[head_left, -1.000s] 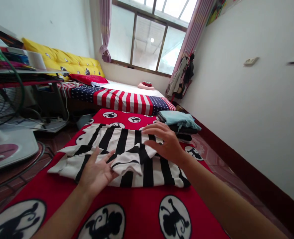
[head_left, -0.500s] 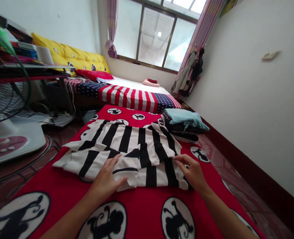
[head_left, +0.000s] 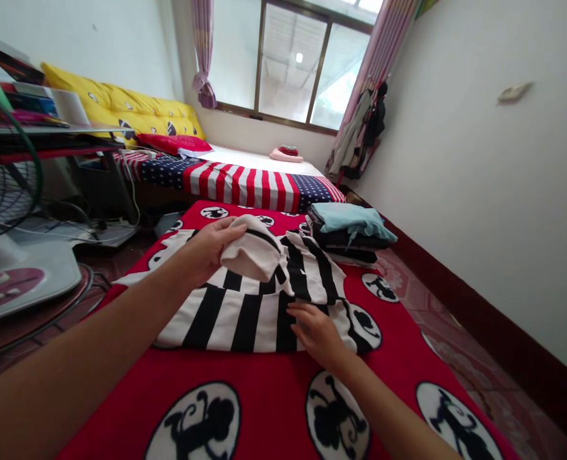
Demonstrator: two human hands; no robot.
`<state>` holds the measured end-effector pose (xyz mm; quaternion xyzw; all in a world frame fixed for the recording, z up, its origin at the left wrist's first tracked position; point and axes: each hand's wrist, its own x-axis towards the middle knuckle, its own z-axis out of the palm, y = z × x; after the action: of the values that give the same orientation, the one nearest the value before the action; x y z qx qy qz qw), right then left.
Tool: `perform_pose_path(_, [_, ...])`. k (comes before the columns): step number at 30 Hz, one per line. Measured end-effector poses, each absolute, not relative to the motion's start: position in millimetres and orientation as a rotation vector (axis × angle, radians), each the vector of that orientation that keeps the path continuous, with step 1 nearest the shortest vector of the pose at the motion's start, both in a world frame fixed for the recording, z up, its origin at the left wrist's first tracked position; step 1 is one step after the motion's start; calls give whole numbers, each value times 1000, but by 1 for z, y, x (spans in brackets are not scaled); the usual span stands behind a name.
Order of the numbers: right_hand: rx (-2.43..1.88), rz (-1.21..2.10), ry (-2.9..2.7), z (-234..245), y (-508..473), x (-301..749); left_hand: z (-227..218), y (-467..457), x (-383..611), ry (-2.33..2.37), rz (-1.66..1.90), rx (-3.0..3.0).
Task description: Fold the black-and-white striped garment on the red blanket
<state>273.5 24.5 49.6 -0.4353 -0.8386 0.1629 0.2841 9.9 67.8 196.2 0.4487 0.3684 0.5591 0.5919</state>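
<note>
On the red monkey-print blanket (head_left: 264,409) lies a black-and-white striped shirt (head_left: 235,313). Left hand (head_left: 206,250) is closed on a bunched fold of it, lifted over the middle. Right hand (head_left: 319,332) lies flat, fingers loosely spread, pinning the near hem. Risk: if the pinning hand slips, the fold skews; a loose pinch drops the bunch. Folded clothes stack (head_left: 350,233) near.

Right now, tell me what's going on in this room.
A person is handling a black-and-white striped garment spread on a red blanket on the floor. The left hand grips a raised fold of it, while the right hand presses its near edge flat. A stack of folded clothes sits beside it.
</note>
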Motion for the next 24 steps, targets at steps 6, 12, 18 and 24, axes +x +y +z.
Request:
perform_pose_path(6, [-1310,310,-2312,41,65,269,244,83,24,748,1371,1160])
perform_pose_path(12, [-1548,199,-2368,39,91,277,208,72,-1,905,1234,1147])
perform_pose_path(18, [-1701,137,-2358,32,79,272,88,51,-77,1353,1053,974])
perform_pose_path(24, [-1617,140,-2317,25,59,276,60,38,-103,1652,1107,1194])
